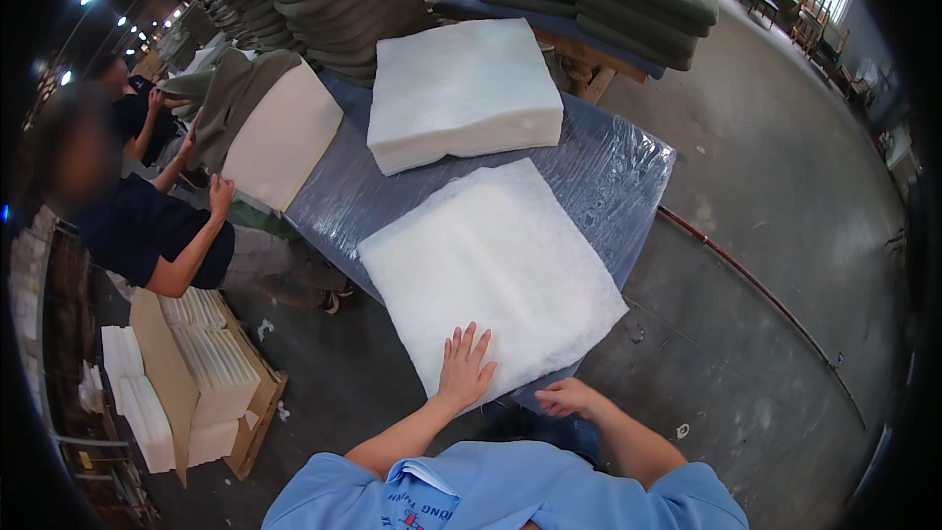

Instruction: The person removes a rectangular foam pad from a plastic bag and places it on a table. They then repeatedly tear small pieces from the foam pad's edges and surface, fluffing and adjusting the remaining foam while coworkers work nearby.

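One white sheet of padding [496, 270] fills the middle of the head view, the only view I have from this distance. It lies over the near part of a table [628, 162] wrapped in shiny film, and its right corner and near-left side seem to reach past the table's edges. The left hand [464, 370] rests on the sheet near its front edge, palm down, fingers spread apart and gripping nothing. The right hand [571, 397] hangs just beside that front edge with its fingers curled; I see nothing in it, though I cannot tell whether thumb and fingertips meet.

I judge the step in hand to be laying the sheet out and pressing it smooth (a soft ridge runs along its middle, so it may not be quite flat). To my mind, the next move calls for the left palm as an anchor while the right takes the front edge and trues it up, pulling gently, since such loose fibre could stretch or tear.

Beyond the sheet, a thick white block of padding [461, 93] sits on the same table, close behind. At the left, a co-worker [182, 240] handles a cream panel [280, 137] and a dark olive cover [240, 98], well apart from my wearer's hands.
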Tool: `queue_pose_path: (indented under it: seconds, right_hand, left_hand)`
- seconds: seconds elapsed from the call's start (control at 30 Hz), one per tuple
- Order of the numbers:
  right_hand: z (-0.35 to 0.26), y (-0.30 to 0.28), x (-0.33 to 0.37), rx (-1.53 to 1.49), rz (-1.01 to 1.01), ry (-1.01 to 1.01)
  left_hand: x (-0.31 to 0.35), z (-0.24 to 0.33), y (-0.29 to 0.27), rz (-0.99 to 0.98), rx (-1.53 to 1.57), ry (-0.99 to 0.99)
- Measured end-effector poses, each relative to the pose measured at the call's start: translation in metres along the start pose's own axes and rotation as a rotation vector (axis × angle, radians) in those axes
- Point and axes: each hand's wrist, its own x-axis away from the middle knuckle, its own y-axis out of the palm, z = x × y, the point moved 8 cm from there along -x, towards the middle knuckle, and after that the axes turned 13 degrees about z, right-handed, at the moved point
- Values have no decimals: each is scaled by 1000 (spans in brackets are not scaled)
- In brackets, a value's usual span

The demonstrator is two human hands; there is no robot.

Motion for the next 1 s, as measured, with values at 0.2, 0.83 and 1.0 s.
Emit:
queue_pose_path:
  seconds: [0.2, 0.83, 1.0]
  right_hand:
    - [-39, -131, 26, -125, 302, -205]
    - [-457, -253, -166, 576, 435, -1059]
    - [-500, -233, -219, 814, 389, -1094]
  left_hand:
    - [-2, -17, -18, 140, 63, -152]
    - [-402, -76, 33, 193, -127, -255]
    - [-462, -89, 81, -117, -279, -381]
